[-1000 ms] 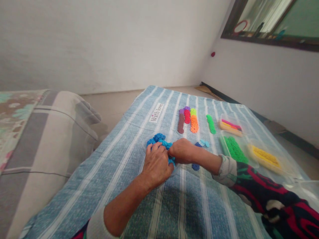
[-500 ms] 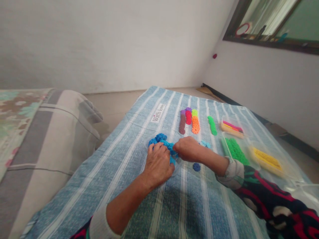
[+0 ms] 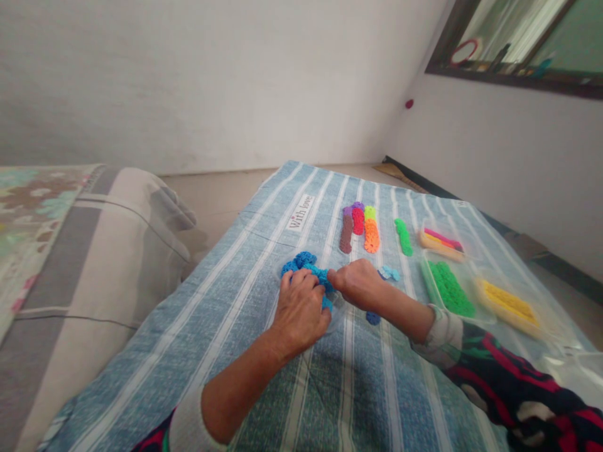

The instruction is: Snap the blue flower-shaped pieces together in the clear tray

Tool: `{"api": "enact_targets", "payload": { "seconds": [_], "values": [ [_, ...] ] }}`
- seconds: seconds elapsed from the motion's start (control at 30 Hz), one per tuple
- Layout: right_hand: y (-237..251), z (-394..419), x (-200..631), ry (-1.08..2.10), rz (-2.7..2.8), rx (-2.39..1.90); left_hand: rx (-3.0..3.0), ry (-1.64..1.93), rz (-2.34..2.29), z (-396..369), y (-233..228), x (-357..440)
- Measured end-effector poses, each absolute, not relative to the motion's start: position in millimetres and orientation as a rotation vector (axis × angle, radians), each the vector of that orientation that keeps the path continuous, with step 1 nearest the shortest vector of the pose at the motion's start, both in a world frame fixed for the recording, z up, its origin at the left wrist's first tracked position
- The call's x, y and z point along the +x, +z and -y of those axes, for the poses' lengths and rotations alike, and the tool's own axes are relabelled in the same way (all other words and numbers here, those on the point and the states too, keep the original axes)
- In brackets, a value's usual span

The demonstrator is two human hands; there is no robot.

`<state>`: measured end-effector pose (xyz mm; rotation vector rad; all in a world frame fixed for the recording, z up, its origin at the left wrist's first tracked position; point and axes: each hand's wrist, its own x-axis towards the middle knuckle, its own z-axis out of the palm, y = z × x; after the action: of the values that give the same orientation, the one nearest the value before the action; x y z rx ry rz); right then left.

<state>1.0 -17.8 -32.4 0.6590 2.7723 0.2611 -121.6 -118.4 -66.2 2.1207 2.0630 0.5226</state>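
On the striped blue bedspread (image 3: 264, 351), near its middle, both hands work a cluster of bright blue toothed discs (image 3: 304, 262). Left hand (image 3: 301, 307) lies curled over the near side of the cluster, fingers bent down onto it; right hand (image 3: 358, 282) comes in from the right, its thumb and forefinger pinched on the blue piece at the cluster's right end. The two hands almost touch.

A likely slip: the soft cover gives under pressure, so a push meant to lock two discs could just sink them into the fabric, or the chain could buckle and pop apart. Loose pieces close by, a dark blue disc (image 3: 372, 318) under the right forearm and a pale blue piece (image 3: 389, 272) just beyond the right hand, could be swept off by the sleeve.

Farther off lie a brown row (image 3: 347, 233), a red and purple row (image 3: 358, 218), an orange row (image 3: 371, 233) and a green row (image 3: 403, 236). To the right, clear trays hold green discs (image 3: 450, 290) and yellow discs (image 3: 509, 299).

Much of the blue cluster is hidden beneath the left palm, so how its pieces join cannot be told. The tray rims are faint and hard to trace.
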Motion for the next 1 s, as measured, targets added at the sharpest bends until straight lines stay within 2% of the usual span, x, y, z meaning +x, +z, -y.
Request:
{"api": "enact_targets", "payload": {
  "seconds": [0.47, 1.0],
  "values": [
    [-37.6, 22.6, 0.7, 0.091, -2.86, 0.732, 2.097, 0.452, -2.042, 118.3, -61.1, -121.3],
    [-36.7, 21.0, -2.0, 0.047, -2.825, 0.719, 2.152, 0.365, -2.058, 118.5, -61.8, -121.4]
  ]
}}
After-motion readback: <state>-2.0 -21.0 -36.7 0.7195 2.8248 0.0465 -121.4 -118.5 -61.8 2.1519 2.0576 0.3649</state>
